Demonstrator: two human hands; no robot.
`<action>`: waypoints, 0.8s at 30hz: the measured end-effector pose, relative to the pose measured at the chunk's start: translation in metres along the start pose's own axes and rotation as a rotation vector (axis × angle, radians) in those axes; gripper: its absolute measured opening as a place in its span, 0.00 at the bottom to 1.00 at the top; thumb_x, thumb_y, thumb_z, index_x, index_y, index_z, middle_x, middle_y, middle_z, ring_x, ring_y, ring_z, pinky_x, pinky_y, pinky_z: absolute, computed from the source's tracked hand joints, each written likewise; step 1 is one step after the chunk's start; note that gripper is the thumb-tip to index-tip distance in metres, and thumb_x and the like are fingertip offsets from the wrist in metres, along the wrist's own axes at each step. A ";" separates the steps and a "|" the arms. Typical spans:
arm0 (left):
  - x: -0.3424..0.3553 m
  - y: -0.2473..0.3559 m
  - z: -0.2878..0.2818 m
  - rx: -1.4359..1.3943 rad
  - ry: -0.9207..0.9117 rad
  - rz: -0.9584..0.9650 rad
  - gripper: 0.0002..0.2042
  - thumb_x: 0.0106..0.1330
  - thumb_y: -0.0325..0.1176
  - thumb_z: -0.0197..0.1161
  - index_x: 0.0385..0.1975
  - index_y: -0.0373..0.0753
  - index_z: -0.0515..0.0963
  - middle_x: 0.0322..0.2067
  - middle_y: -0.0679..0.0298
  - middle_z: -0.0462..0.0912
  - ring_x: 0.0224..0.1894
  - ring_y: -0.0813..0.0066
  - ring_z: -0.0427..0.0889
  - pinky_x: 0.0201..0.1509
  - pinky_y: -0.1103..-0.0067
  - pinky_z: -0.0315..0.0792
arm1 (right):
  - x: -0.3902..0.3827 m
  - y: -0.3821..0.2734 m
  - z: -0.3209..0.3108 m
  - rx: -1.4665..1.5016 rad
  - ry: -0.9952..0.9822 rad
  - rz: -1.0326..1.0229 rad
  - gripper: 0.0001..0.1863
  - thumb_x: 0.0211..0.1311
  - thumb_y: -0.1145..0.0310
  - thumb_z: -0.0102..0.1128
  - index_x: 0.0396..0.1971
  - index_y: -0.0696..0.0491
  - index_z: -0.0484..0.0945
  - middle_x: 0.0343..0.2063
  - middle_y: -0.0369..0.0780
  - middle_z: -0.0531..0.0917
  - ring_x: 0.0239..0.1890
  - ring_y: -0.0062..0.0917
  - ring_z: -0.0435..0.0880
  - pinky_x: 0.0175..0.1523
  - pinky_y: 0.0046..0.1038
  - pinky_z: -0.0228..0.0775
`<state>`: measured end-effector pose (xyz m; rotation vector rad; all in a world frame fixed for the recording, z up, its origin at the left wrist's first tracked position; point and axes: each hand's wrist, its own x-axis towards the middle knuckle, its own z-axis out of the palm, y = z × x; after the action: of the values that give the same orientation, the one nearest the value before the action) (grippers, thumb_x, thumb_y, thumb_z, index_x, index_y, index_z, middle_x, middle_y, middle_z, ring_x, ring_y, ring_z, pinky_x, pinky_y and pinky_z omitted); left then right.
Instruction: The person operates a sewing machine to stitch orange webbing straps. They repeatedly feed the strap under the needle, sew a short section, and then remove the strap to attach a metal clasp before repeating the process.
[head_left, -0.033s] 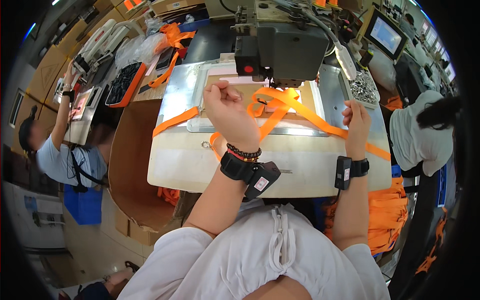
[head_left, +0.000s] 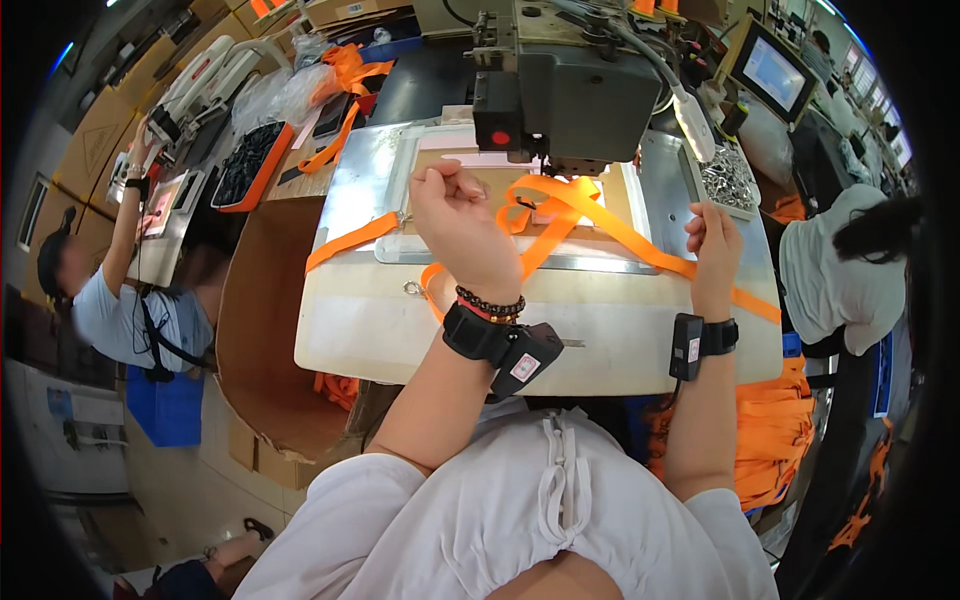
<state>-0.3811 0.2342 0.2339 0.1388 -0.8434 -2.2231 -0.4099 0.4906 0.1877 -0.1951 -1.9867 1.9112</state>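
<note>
My left hand (head_left: pixel 452 205) is held over the left part of the sewing area with its fingers curled in, and nothing shows in it. To the right, my right hand (head_left: pixel 713 240) hovers above the table with its fingers loosely bent, also with nothing visible in them. An orange strap (head_left: pixel 630 236) lies looped and crossed under the sewing machine head (head_left: pixel 570 110) and passes beneath my right wrist. Left of my left hand, another stretch of orange webbing (head_left: pixel 350 243) ends at a metal fitting. A metal clip (head_left: pixel 412 288) rests beside my left wrist.
A pale work table (head_left: pixel 340 340) carries a metal clamp frame (head_left: pixel 600 262). At the right stands a tray of metal hooks (head_left: pixel 727 185). A cardboard box (head_left: pixel 262 330) flanks the table, and orange straps (head_left: pixel 775 430) hang at lower right. Co-workers (head_left: pixel 150 310) sit on both sides.
My hands and the orange strap stay where they were. Only a person's leg at the lower left has shifted slightly.
</note>
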 end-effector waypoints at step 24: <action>-0.008 0.013 0.016 0.341 -0.150 0.386 0.09 0.69 0.31 0.45 0.29 0.37 0.70 0.22 0.69 0.66 0.25 0.84 0.62 0.32 0.85 0.58 | -0.001 -0.001 0.004 0.037 -0.013 0.003 0.13 0.70 0.63 0.51 0.33 0.56 0.79 0.21 0.30 0.74 0.20 0.10 0.66 0.25 0.14 0.56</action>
<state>-0.3732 0.2419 0.2532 -0.0298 -1.2167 -1.7339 -0.4103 0.4859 0.1885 -0.1768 -1.9590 1.9542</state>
